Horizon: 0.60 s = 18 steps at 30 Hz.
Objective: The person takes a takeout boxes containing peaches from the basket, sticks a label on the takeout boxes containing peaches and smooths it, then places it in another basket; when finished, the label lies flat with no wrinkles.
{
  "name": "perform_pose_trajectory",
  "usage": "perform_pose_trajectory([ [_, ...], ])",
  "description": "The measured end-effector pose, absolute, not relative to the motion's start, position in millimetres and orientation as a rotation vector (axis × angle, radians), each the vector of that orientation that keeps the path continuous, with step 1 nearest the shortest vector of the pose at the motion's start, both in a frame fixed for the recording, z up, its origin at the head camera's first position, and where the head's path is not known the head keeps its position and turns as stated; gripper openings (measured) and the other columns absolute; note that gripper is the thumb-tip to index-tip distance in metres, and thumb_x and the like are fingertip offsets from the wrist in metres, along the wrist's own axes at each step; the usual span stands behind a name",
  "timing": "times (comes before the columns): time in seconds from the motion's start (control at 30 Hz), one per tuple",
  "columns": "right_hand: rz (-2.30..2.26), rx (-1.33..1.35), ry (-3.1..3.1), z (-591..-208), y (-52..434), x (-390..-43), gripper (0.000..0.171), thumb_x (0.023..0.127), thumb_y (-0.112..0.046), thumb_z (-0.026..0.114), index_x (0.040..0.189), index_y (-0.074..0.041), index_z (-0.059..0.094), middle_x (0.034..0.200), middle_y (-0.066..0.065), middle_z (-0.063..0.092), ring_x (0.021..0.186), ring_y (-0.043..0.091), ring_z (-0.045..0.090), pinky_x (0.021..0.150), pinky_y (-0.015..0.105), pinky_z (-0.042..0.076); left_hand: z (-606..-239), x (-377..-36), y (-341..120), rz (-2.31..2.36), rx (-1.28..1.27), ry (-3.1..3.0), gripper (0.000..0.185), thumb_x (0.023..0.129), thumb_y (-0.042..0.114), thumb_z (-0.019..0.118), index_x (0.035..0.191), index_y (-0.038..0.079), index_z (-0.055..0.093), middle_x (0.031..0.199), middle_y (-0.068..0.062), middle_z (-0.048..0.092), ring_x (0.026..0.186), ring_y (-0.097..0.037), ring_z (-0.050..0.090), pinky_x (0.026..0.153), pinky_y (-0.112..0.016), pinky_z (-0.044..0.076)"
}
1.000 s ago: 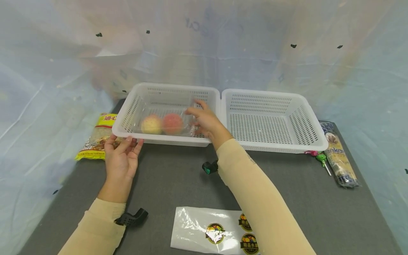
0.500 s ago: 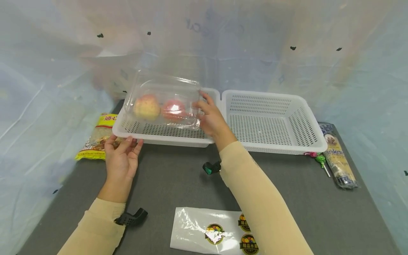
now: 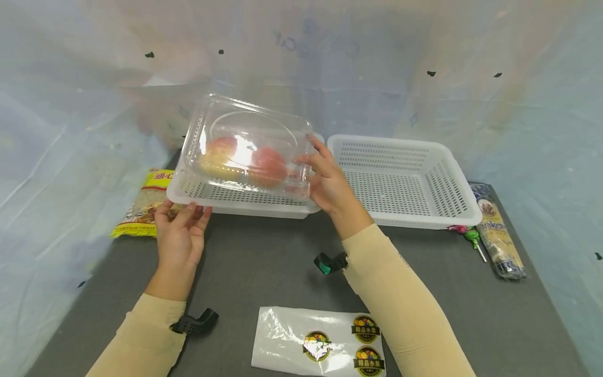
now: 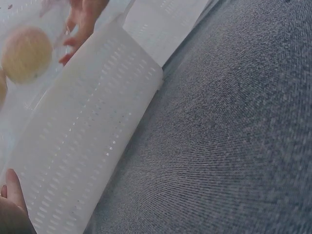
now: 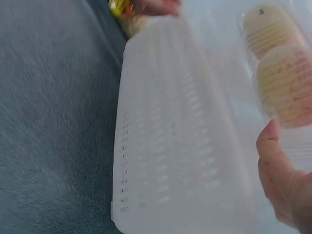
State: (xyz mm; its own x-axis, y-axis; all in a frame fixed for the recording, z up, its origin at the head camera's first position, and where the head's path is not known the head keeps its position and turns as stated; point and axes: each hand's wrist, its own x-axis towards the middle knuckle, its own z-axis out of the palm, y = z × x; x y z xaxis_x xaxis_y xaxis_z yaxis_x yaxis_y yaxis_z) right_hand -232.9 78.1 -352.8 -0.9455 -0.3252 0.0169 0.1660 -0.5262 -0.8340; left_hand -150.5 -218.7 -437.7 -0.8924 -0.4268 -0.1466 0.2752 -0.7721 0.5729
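Baskets: two, white perforated plastic, rectangular. Right hand grips one clear plastic box holding two round peaches. Left hand, fingers straight, touches left basket.

Grey table: two white baskets, snack packets (both ends), printed bag.

The label bag was cut off by the head view's lower edge. Glare on the clear box blurred the fruit inside. The noodle packet lay partly hidden behind the left basket.
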Motion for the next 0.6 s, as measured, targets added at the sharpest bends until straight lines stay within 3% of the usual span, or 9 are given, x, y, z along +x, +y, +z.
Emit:
perform_pose_trajectory([
  [0.23, -2.492, -0.267, 1.349, -343, 99, -202, 0.073, 0.102, -0.01, 0.057, 0.168, -0.027, 0.032, 0.14, 0.017, 0.051, 0.106, 0.034, 0.066, 0.088, 0.057, 0.059, -437, -150, -219, -2.615, 0.386, -0.805, 0.061, 0.1, -0.015, 0.068, 0.145, 0.016, 0.041, 0.141, -0.017, 0.047, 0.102, -0.027, 0.061, 0.092, -0.04, 0.062],
  [0.37, -2.49, -0.281, 1.347, -340, 112, -184, 0.072, 0.102, -0.008, 0.056, 0.168, -0.025, 0.033, 0.134, 0.018, 0.054, 0.097, 0.03, 0.069, 0.079, 0.049, 0.063, -436, -149, -219, -2.617, 0.394, -0.793, 0.06, 0.101, -0.016, 0.067, 0.144, 0.016, 0.04, 0.138, -0.016, 0.047, 0.099, -0.027, 0.062, 0.09, -0.04, 0.062],
  [0.47, -2.487, -0.277, 1.325, -339, 121, -170, 0.071, 0.103, -0.007, 0.054, 0.168, -0.025, 0.031, 0.135, 0.019, 0.053, 0.095, 0.03, 0.07, 0.075, 0.044, 0.063, -436, -150, -219, -2.614, 0.391, -0.793, 0.059, 0.101, -0.017, 0.066, 0.144, 0.015, 0.04, 0.14, -0.016, 0.046, 0.099, -0.027, 0.064, 0.087, -0.039, 0.063],
  [0.6, -2.476, -0.311, 1.303, -340, 134, -152, 0.069, 0.105, -0.007, 0.049, 0.168, -0.023, 0.027, 0.135, 0.02, 0.054, 0.099, 0.029, 0.07, 0.077, 0.045, 0.064, -436, -151, -218, -2.609, 0.359, -0.773, 0.059, 0.1, -0.019, 0.064, 0.144, 0.013, 0.04, 0.149, -0.016, 0.042, 0.106, -0.029, 0.067, 0.087, -0.039, 0.063],
])
